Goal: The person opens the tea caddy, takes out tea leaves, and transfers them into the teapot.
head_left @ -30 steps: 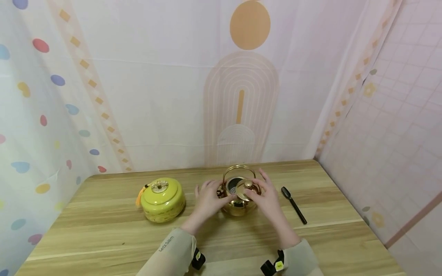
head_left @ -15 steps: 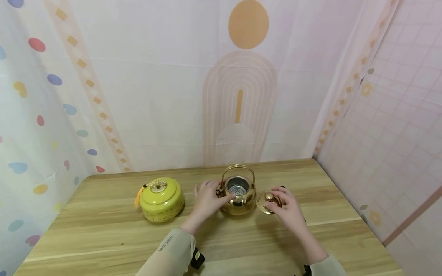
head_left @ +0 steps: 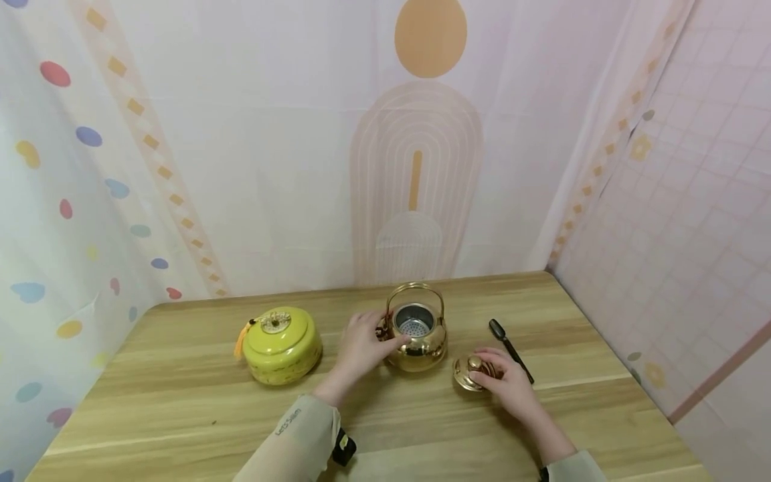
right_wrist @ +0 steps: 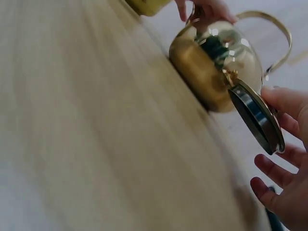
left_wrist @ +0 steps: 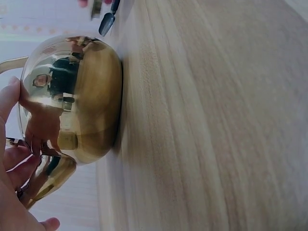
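Observation:
A gold kettle with a hoop handle stands upright on the table, its top uncovered. Inside its mouth shows a metal strainer with small holes. My left hand holds the kettle at its left side, thumb at the rim and fingers round the spout. To the right of the kettle, my right hand pinches the round gold lid by its knob. In the right wrist view, the lid's dark inner ring shows above the tabletop.
A yellow lidded jar with an orange tassel stands left of the kettle. Behind the right hand lies a black spoon. Patterned curtains hang along the table's back edge and sides.
My right hand has lifted the lid off the kettle's mouth and carried it right and toward the table's front, uncovering the strainer. My left hand has stayed on the kettle.

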`<state>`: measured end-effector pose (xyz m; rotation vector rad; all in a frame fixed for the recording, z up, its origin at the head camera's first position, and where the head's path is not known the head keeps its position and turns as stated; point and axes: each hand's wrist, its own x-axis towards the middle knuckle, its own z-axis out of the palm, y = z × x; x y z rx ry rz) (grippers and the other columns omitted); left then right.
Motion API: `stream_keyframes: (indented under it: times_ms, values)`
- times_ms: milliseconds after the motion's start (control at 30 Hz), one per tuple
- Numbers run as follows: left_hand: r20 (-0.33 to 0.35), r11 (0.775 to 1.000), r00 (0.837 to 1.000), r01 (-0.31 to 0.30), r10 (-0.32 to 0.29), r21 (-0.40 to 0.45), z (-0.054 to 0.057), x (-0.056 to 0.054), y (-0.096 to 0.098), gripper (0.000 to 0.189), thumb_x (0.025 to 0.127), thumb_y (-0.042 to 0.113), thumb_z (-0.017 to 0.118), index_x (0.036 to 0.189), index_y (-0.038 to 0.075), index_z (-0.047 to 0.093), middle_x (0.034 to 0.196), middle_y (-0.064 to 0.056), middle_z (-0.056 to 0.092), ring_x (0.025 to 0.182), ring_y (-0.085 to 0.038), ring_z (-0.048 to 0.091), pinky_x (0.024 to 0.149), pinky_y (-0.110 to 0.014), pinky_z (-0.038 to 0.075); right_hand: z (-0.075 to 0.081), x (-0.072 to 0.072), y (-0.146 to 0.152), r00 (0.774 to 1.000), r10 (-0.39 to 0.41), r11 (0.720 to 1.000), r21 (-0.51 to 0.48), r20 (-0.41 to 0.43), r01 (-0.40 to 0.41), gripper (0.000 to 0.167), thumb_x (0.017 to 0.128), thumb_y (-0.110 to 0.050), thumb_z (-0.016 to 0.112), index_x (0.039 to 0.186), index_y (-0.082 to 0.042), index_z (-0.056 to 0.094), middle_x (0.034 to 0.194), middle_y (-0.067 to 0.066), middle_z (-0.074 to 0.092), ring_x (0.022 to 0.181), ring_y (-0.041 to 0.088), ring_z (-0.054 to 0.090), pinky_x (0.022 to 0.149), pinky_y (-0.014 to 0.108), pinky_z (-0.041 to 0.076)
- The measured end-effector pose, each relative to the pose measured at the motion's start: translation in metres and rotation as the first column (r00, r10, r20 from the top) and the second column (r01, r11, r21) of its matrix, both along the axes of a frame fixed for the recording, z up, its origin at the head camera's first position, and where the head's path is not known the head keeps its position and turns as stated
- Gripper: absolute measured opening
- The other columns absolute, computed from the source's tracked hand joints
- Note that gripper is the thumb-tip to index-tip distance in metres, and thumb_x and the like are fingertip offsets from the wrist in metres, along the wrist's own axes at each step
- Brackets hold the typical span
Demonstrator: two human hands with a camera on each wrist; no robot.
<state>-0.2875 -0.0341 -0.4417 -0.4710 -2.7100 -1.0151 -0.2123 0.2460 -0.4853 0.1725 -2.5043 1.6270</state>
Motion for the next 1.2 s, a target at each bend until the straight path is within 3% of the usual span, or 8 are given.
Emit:
stream_keyframes:
  times_ms: [100, 200, 367, 667, 833, 967, 1033, 1200]
  values:
    - [0.001, 1.000, 1.000, 0.007, -0.007, 0.008, 0.001, -0.001, 0.000, 0.079, 0.077, 0.056, 0.075, 0.134, 0.006, 0.055, 0.132, -0.011, 0.058, 0.123, -0.029, 0.045, 0.104, -0.055, 0.032, -0.006, -0.003, 0.004, 1.000, 0.028, 1.000, 0.003, 0.004, -0.028, 0.034, 0.084, -0.012, 0.076, 0.115, 0.000, 0.069, 0.131, 0.015, 0.056, 0.124, 0.032, 0.048, 0.099, 0.034, 0.042]
    - [0.005, 1.000, 1.000, 0.017, -0.017, 0.022, 0.001, -0.003, -0.001, 0.080, 0.076, 0.056, 0.075, 0.135, 0.005, 0.055, 0.132, -0.011, 0.058, 0.122, -0.028, 0.045, 0.103, -0.053, 0.035, -0.010, -0.004, 0.008, 0.998, 0.062, 0.997, 0.041, -0.007, -0.062, 0.035, 0.084, -0.014, 0.077, 0.115, -0.001, 0.069, 0.130, 0.015, 0.058, 0.125, 0.035, 0.047, 0.104, 0.044, 0.036]
    - [0.019, 0.999, 1.000, 0.021, -0.022, 0.047, -0.001, -0.003, -0.003, 0.080, 0.076, 0.054, 0.077, 0.135, 0.004, 0.055, 0.131, -0.011, 0.058, 0.122, -0.028, 0.044, 0.102, -0.051, 0.037, -0.014, -0.004, 0.012, 0.992, 0.128, 0.985, 0.116, -0.010, -0.126, 0.035, 0.082, -0.019, 0.078, 0.113, -0.006, 0.070, 0.128, 0.011, 0.060, 0.125, 0.036, 0.047, 0.105, 0.055, 0.030]
    - [0.017, 0.999, 1.000, 0.021, -0.022, 0.032, -0.001, -0.002, -0.002, 0.081, 0.076, 0.055, 0.076, 0.136, 0.005, 0.054, 0.133, -0.011, 0.057, 0.123, -0.029, 0.044, 0.102, -0.052, 0.037, -0.015, -0.003, 0.014, 0.988, 0.155, 0.975, 0.165, -0.018, -0.150, 0.035, 0.079, -0.019, 0.080, 0.112, -0.009, 0.071, 0.128, 0.010, 0.061, 0.124, 0.036, 0.048, 0.104, 0.053, 0.032]
    - [0.029, 1.000, 0.999, 0.026, -0.027, 0.008, 0.003, -0.002, -0.002, 0.084, 0.077, 0.054, 0.075, 0.141, 0.007, 0.048, 0.140, -0.014, 0.050, 0.130, -0.033, 0.040, 0.105, -0.055, 0.033, -0.013, -0.002, 0.017, 0.985, 0.169, 0.981, 0.093, 0.021, -0.170, 0.038, 0.082, -0.019, 0.078, 0.117, -0.007, 0.069, 0.132, 0.015, 0.057, 0.124, 0.037, 0.049, 0.101, 0.040, 0.040]
    - [0.015, 0.999, 0.999, 0.036, -0.036, 0.013, 0.010, 0.001, -0.008, 0.080, 0.081, 0.051, 0.074, 0.143, 0.010, 0.046, 0.145, -0.015, 0.045, 0.134, -0.036, 0.037, 0.106, -0.057, 0.030, -0.006, -0.001, 0.017, 0.991, 0.115, 0.993, -0.015, 0.062, -0.115, 0.040, 0.084, -0.015, 0.076, 0.120, 0.000, 0.065, 0.128, 0.019, 0.059, 0.118, 0.036, 0.055, 0.093, 0.034, 0.047]
    - [-0.011, 0.999, 0.999, 0.036, -0.036, 0.013, 0.016, 0.004, -0.014, 0.075, 0.082, 0.050, 0.073, 0.142, 0.012, 0.048, 0.145, -0.013, 0.046, 0.135, -0.035, 0.037, 0.106, -0.057, 0.030, 0.001, 0.000, 0.015, 0.997, 0.049, 0.998, -0.033, 0.064, -0.047, 0.037, 0.085, -0.013, 0.075, 0.118, 0.000, 0.066, 0.120, 0.019, 0.062, 0.109, 0.034, 0.060, 0.087, 0.035, 0.050]
    - [-0.123, 0.999, 0.992, 0.038, -0.037, 0.003, 0.033, 0.016, -0.036, 0.060, 0.086, 0.045, 0.071, 0.134, 0.011, 0.057, 0.139, -0.010, 0.052, 0.131, -0.032, 0.043, 0.106, -0.054, 0.033, 0.032, 0.010, 0.001, 0.997, -0.068, 0.997, 0.026, -0.044, 0.069, 0.022, 0.088, -0.014, 0.071, 0.108, -0.003, 0.070, 0.099, 0.006, 0.066, 0.091, 0.017, 0.059, 0.078, 0.030, 0.048]
